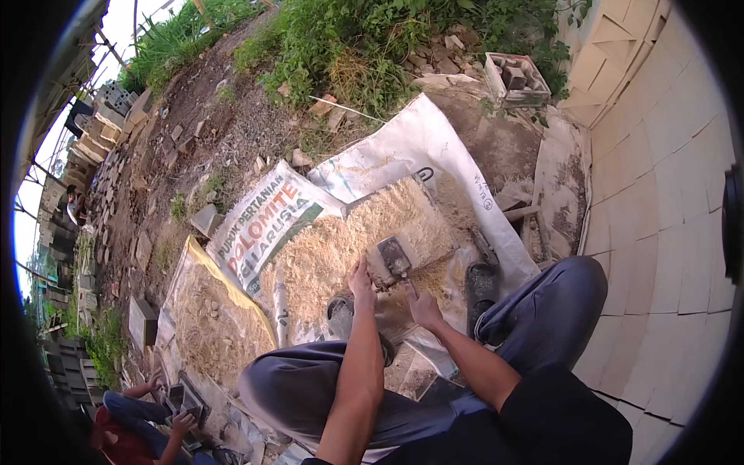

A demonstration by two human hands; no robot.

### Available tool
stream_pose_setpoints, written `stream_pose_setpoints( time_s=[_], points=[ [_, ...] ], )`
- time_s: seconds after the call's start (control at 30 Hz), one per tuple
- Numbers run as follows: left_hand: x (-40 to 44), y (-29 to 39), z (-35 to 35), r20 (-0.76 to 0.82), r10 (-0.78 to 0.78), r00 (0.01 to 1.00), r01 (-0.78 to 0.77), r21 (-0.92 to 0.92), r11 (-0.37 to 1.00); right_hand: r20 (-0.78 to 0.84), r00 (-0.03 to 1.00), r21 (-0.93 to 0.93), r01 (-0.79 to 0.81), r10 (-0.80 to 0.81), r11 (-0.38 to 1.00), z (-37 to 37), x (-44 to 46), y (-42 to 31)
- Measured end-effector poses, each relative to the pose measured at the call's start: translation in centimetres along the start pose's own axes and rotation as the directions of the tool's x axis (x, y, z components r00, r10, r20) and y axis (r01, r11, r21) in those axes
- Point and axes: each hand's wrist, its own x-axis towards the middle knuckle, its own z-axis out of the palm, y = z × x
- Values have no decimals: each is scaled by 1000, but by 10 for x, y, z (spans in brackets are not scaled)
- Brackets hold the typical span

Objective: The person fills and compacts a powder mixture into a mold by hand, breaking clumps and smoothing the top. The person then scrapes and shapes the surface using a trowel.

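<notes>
My right hand (424,307) is wrapped round the handle of a small trowel (394,256). The trowel's grey, square-ended blade rests on or just above the near end of a sand-coated rectangular block or mould (407,221). Beside that near end is my left hand (361,282), its fingers stretched along the edge; whether they touch it I cannot tell. Pale, loose sandy powder (310,252) is heaped to the left of the block, on white printed sacks (267,221) spread over the ground.
On the right rises a wall of stacked pale tiles (659,209). A crate of broken pieces (518,79) stands at the far right. Another person (139,426) sits at lower left, hands on a dark mould (187,401). Rubble and plants lie beyond the sacks.
</notes>
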Motion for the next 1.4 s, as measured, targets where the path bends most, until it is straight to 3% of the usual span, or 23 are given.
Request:
stream_pose_setpoints(
  time_s=[0.1,0.17,0.2,0.27,0.37,0.4,0.47,0.6,0.63,0.7,0.73,0.8,0.9,1.03,1.17,1.2,1.33,1.4],
  points=[
    [-11,-4,10,14,189,982,-190,56,980,66,995,0,-71,71,997,-14,-16,-4],
    [-11,-5,17,42,231,972,-234,97,967,-81,990,58,120,-115,991,-20,-18,-26],
    [-11,-9,14,48,271,962,-275,141,951,-82,991,62,107,-102,992,-26,-20,-38],
    [-11,-10,16,36,308,951,-309,173,935,-183,954,118,262,-239,958,-37,-17,-55],
    [8,-20,6,67,335,940,-342,153,927,-161,952,116,282,-262,952,-34,-12,-33],
    [7,-23,6,65,338,939,-344,148,927,-160,950,113,286,-267,951,-28,-6,-12],
    [5,-21,11,12,351,936,-349,134,927,-121,990,-84,69,-79,994,-9,13,33],
    [-4,-17,16,28,377,926,-375,204,904,-76,997,-19,29,-30,999,-23,6,8],
    [0,-20,17,39,373,927,-372,208,904,-109,990,33,94,-90,995,-32,-3,-8],
    [12,-32,13,7,476,880,-420,483,769,-139,981,84,145,-132,986,-52,-14,-36],
    [8,-35,15,4,468,884,-409,491,769,-155,970,118,207,-188,971,-63,-15,-49],
    [-5,-37,21,122,706,697,-437,854,283,-158,959,149,257,-234,955,-61,-15,-41],
    [-9,-38,20,160,645,747,-402,882,247,-96,994,-87,-54,46,995,-44,5,25],
    [-7,-33,25,154,626,765,-364,904,223,-91,995,-63,-47,41,997,-51,-1,21],
    [1,-39,22,143,672,727,-368,907,205,-114,989,83,103,-93,991,-83,-4,-37],
    [3,-37,23,138,619,773,-353,905,239,-148,974,128,190,-171,973,-87,-3,-43],
    [-15,-21,27,172,460,871,-325,904,277,-142,965,124,240,-223,963,-65,16,2],
    [-15,-25,26,161,494,854,-322,910,260,-234,970,-125,42,-71,991,-39,28,49]
  ],
)
